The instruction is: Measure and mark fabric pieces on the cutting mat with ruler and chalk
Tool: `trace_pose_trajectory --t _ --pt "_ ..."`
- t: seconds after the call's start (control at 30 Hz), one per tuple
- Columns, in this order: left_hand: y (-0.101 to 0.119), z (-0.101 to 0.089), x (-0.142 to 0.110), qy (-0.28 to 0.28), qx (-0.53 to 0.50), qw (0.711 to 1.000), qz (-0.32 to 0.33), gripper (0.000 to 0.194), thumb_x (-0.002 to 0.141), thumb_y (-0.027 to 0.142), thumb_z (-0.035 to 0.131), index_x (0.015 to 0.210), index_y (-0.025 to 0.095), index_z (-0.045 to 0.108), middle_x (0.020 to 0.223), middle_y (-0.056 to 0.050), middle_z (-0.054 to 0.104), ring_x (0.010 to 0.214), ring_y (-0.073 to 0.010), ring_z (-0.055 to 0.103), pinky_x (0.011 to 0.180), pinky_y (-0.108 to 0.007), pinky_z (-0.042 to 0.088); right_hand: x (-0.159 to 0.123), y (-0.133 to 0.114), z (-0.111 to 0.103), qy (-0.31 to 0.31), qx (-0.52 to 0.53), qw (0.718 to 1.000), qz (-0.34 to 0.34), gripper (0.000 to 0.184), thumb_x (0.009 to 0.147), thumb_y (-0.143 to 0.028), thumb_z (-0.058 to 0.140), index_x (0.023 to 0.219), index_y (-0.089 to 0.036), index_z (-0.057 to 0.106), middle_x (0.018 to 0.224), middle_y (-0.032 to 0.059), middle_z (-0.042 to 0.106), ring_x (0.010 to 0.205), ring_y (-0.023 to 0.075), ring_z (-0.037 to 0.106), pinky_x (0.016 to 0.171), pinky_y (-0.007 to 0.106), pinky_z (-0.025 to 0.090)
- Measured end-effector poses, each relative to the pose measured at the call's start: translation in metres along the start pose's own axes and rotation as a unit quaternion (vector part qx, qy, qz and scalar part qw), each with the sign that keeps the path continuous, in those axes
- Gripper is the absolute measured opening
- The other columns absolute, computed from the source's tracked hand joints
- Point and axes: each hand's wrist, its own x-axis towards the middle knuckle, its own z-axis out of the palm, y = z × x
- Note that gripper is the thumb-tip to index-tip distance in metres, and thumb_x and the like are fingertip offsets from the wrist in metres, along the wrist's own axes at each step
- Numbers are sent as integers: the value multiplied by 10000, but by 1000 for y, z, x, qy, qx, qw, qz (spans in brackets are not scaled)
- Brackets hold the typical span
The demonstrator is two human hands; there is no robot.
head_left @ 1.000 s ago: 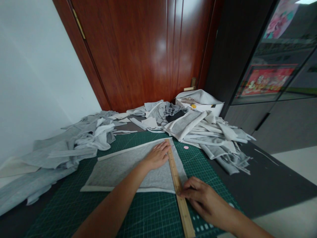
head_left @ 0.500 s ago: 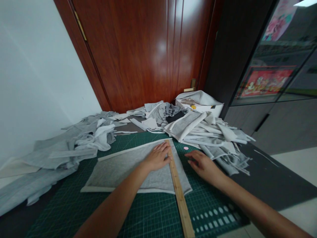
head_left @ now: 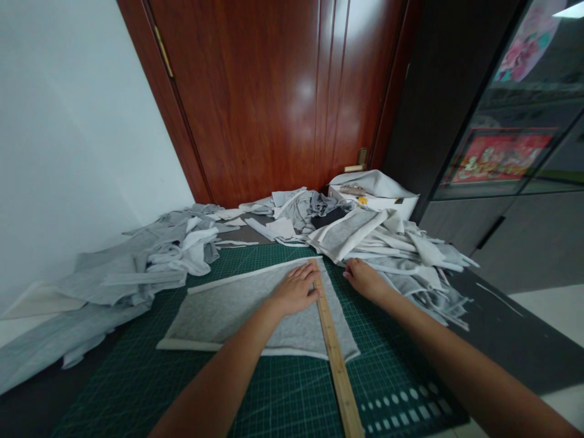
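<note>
My left hand (head_left: 298,289) lies with its fingers out flat, pressing a wooden ruler (head_left: 335,350) onto a piece of grey fabric (head_left: 241,310) with white edges. The ruler runs lengthwise near the fabric's right end and sticks out past its near edge. Beneath them is a green cutting mat (head_left: 283,395) with a grid. To the right of the fabric, my right hand (head_left: 365,280) is over the mat with its fingers curled together. Those fingers cover the spot where a small pink disc lay, and I cannot see what is between them.
Stacked grey and white fabric pieces (head_left: 401,243) lie just beyond my right hand. Heaped fabric scraps (head_left: 155,261) line the left side against the wall. A white box (head_left: 396,204) stands at the back right, in front of a brown door (head_left: 255,103). A dark cabinet rises on the right.
My right hand has moved slightly left and its fingers have closed over the place of the pink disc, which no longer shows. My left hand stays on the ruler. The view has shifted slightly.
</note>
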Motion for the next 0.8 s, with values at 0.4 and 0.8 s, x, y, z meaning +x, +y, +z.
trace_pose_trajectory --t 0.4,0.8 --pt "0 0 1 -11 0 1000 -15 492 930 403 436 1351 150 458 1492 -128 364 1385 -244 309 1142 -406 244 39 -38 8 36 166 985 9 116 844 -154 550 884 -166 658 779 32 699 710 144 633 672 210 415" --pt "3 -1 0 -17 -17 999 -22 549 939 435 386 1391 123 390 1504 -146 335 1404 -233 270 1153 -401 213 72 -52 14 36 130 988 74 195 799 -131 561 892 -138 733 800 77 729 801 174 666 711 214 431"
